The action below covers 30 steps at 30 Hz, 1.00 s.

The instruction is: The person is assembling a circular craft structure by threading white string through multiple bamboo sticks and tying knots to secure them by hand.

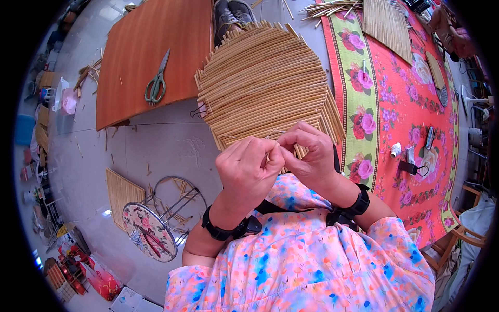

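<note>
one stick mat (265, 86) | near edge at left fingers (262, 149) and right fingers (300, 136), rest beyond | both pinched narrow, contents unclear

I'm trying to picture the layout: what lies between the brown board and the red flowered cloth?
In the head view, the panel of tan sticks, with dark shoes and grey floor beyond it.

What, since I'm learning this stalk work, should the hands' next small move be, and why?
Probably ease the left hand and right hand gently apart to draw snug whatever they pinch: they meet at the near edge of the stalk panel, both seemingly in a fine pinch, though what they grip is too small to tell.
</note>
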Available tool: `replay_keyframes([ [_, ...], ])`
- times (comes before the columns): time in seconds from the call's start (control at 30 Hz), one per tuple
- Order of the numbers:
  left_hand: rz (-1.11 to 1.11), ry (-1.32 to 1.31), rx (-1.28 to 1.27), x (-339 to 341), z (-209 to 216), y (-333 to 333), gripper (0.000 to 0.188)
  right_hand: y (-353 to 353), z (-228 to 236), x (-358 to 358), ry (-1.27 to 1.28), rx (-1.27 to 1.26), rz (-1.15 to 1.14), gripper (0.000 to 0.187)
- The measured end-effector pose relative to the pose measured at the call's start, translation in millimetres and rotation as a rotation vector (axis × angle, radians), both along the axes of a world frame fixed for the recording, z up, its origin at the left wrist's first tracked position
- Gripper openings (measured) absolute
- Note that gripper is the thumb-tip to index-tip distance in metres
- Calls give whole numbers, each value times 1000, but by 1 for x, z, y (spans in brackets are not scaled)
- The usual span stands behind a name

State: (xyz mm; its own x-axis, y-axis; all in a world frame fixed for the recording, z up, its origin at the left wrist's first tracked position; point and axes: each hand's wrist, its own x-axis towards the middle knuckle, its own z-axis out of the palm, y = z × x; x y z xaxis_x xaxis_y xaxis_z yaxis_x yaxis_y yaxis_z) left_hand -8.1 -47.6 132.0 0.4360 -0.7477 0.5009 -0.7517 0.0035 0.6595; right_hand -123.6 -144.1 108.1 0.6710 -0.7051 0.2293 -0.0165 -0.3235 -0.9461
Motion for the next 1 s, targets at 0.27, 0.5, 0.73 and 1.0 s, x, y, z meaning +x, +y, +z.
replay_keyframes([
  [0.27,1,28,-10,0,0,0,16,0,0,0,-3,-8,5,9],
  [0.5,-2,37,-9,0,0,1,15,0,3,0,12,0,14,8],
  [0.73,-1,39,-2,-2,1,0,17,1,3,-1,19,3,19,8],
  [1.0,-320,515,19,26,36,13,9,-4,2,-2,9,-38,45,6],
])
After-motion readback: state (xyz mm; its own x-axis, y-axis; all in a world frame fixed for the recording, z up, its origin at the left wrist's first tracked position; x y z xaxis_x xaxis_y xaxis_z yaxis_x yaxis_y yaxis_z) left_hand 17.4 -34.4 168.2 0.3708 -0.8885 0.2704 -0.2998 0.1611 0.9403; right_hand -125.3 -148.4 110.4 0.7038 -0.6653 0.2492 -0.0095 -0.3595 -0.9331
